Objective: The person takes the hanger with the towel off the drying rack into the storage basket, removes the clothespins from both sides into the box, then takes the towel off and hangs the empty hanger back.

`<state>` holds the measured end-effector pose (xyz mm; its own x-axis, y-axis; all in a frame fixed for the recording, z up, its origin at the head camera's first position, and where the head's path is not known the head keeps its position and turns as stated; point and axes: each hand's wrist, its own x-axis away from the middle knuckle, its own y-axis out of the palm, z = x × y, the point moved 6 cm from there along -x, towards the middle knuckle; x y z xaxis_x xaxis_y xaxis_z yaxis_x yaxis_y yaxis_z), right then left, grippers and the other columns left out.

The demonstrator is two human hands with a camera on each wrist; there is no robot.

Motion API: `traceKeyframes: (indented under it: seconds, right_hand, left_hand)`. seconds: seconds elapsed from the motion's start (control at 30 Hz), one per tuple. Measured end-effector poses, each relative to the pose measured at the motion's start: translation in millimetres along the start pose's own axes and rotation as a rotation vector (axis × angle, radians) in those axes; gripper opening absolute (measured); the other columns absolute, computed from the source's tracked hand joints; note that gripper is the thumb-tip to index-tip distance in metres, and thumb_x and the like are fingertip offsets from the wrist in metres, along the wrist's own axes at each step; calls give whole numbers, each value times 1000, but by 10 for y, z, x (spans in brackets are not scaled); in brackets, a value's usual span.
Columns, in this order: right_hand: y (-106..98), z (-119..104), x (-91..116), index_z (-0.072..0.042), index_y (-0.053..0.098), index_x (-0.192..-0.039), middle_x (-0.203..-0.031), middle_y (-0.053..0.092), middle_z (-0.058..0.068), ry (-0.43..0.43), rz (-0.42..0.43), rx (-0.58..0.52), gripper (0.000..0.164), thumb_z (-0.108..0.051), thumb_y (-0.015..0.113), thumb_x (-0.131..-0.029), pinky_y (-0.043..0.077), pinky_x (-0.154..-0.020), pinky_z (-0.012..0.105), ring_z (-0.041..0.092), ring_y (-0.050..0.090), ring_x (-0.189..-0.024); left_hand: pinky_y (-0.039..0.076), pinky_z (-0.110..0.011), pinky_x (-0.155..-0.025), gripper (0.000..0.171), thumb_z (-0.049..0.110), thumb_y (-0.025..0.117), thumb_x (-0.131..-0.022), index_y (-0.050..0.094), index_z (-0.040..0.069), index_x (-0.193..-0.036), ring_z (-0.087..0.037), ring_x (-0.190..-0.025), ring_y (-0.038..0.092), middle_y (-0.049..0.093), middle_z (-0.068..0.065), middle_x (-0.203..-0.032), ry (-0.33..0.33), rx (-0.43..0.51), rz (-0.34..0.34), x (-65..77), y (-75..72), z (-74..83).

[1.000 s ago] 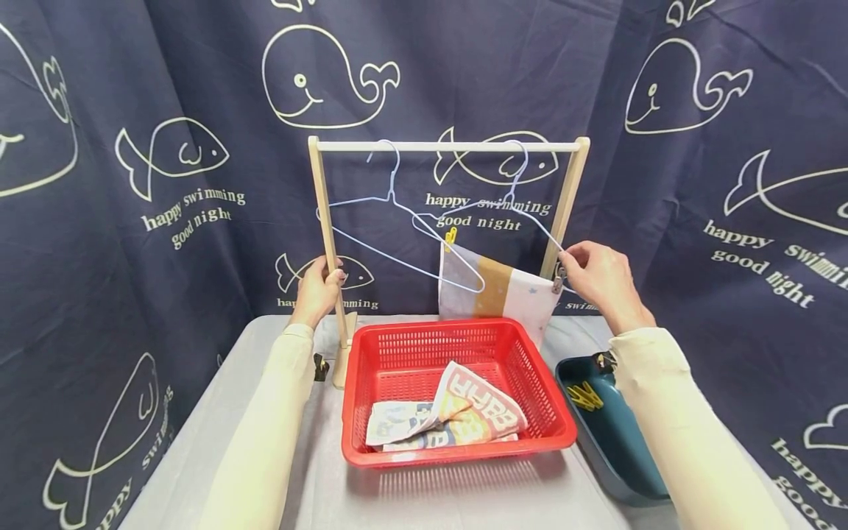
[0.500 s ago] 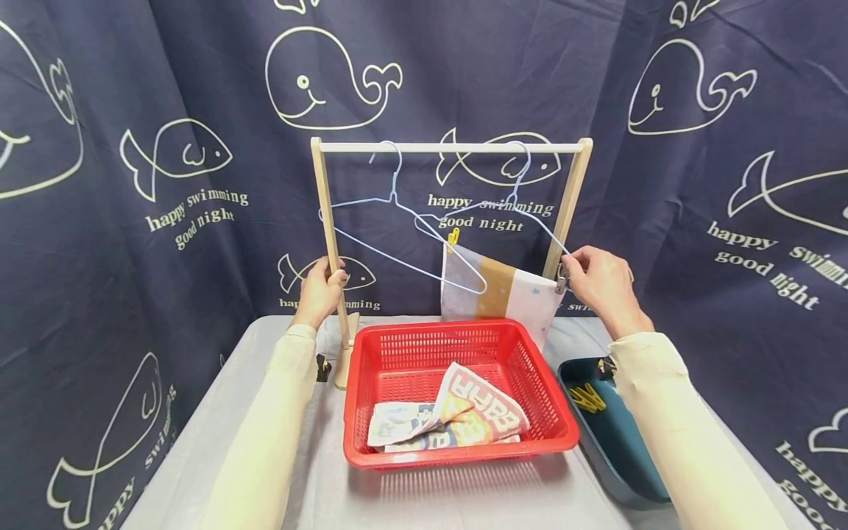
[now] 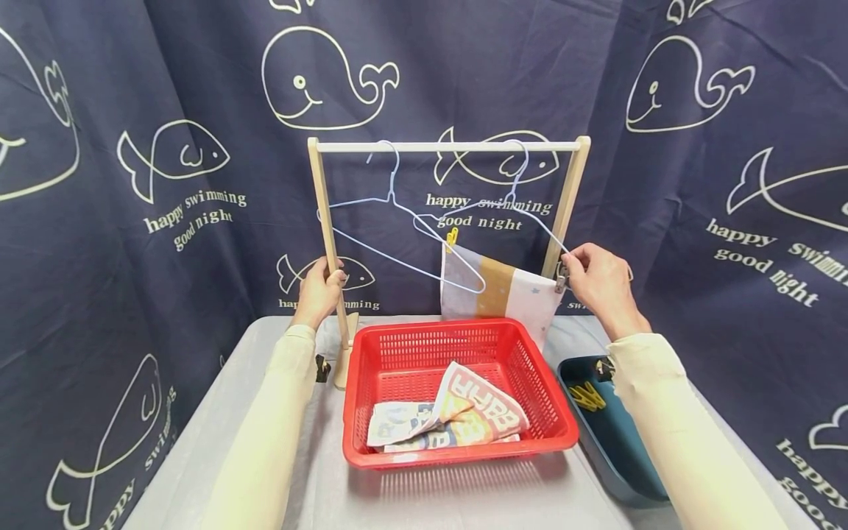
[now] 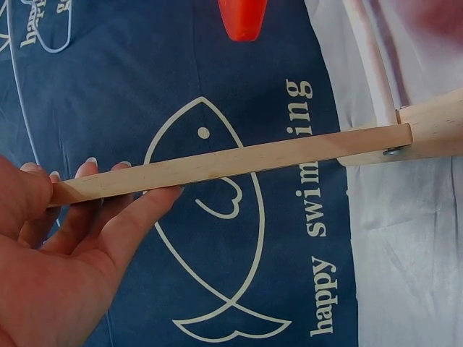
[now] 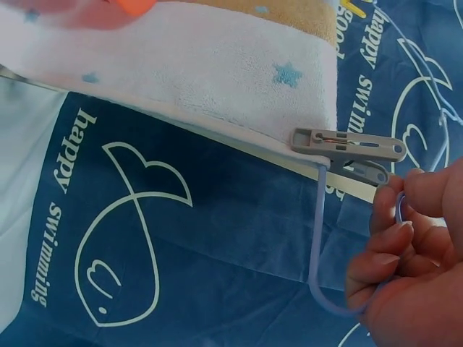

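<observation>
My left hand [image 3: 319, 291] grips the left upright [image 4: 239, 160] of a wooden rack, thumb on one side and fingers on the other. At the right, my right hand [image 3: 603, 283] holds the outer end of a light blue clothes hanger [image 5: 316, 238], hooked over the rack's bar [image 3: 450, 146]. A striped towel with stars [image 3: 495, 283] hangs on that hanger, lower on its right side. A grey clothespin [image 5: 347, 144] clips its corner beside my fingertips, and a yellow clothespin [image 3: 452, 238] its other corner. Another blue hanger [image 3: 404, 250] hangs bare at the left of the bar.
In front of the rack stands a red basket [image 3: 457, 458] with a folded printed cloth [image 3: 457, 416] inside. Right of it is a dark teal tray [image 3: 626, 434] holding yellow clothespins [image 3: 586, 396]. A whale-patterned curtain [image 3: 199, 73] closes off the back behind the grey-white table [image 3: 331, 471].
Very little differs. My right hand and the towel's clipped corner have shifted slightly to the right and down; my left hand stays on the upright.
</observation>
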<state>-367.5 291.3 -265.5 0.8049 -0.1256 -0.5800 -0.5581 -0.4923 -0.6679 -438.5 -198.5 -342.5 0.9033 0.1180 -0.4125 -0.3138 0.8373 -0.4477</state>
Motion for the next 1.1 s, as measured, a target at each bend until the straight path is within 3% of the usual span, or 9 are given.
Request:
traceKeyframes:
  seconds: [0.47,1.1]
  right_hand:
    - [-80,-1,-19,-3,70,-106,-88,69,17,15,34,-6,30,-29,56,-105,44,-68,41,33,60,-81]
    - [-494,-204,-88,-2,72,-105,-87,72,18,-27,135,7,28,-26,57,-104,40,-69,40,32,59,-79]
  left_hand:
    - [52,-55,-96,22,18,50,-108,58,10,-128,-33,-104,64,71,-16,-114,-12,-10,-9,-18,17,-13]
    - [52,-54,-97,21,16,51,-108,58,9,-127,-33,-105,66,72,-17,-113,-5,3,-8,-16,16,-23]
